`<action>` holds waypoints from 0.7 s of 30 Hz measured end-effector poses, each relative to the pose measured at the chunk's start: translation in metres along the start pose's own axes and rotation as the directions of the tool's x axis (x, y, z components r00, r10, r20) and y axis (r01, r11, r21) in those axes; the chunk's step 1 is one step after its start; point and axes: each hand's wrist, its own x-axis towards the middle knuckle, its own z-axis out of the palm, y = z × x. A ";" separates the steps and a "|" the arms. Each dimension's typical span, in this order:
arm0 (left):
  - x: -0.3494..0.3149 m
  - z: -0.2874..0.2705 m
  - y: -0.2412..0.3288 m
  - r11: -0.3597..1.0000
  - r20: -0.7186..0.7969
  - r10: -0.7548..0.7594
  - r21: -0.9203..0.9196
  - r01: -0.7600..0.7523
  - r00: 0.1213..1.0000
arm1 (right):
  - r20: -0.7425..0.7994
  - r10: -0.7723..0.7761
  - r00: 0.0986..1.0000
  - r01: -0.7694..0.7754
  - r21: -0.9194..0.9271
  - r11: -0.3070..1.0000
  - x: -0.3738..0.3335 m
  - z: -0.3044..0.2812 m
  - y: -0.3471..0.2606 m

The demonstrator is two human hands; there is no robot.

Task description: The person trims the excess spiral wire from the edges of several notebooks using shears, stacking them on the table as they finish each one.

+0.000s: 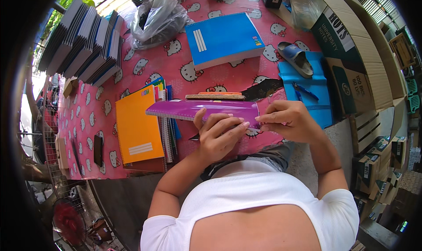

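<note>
Purple, the notebook is held on edge above the pink patterned table, gripped by the curled left hand and pinched at its end by the right hand. Beyond it, a blue notebook is seen.

A purple notebook sits over a pink desk cover patterned with white cartoon cats, an orange notebook to its left atop multicoloured ones. Farther off lies a bright blue book with white stripes; to the right, a blue slipper rests on a blue folder beside brown-and-green cartons. The person's top is white.
</note>
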 end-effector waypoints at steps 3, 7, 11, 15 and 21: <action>0.005 0.000 -0.002 1.000 -0.014 0.028 -0.009 -0.028 1.000 | -0.068 -0.061 0.996 0.057 -0.065 0.996 0.004 0.001 -0.001; 0.007 0.001 -0.004 0.999 -0.029 0.045 -0.029 -0.046 0.999 | -0.067 -0.093 0.993 0.088 -0.064 0.994 0.007 -0.001 -0.002; 0.018 0.001 -0.003 0.999 -0.024 -0.016 -0.045 0.015 1.000 | -0.127 -0.201 0.971 0.181 -0.150 0.972 0.008 -0.004 -0.002; 0.031 -0.001 -0.003 1.000 -0.046 0.022 -0.015 -0.022 0.999 | -0.078 0.084 0.993 -0.079 0.066 0.995 0.015 -0.011 -0.004; 0.027 -0.003 -0.007 0.998 -0.030 0.038 -0.044 -0.039 0.999 | 0.040 0.013 0.999 -0.016 0.085 0.996 0.015 -0.012 -0.001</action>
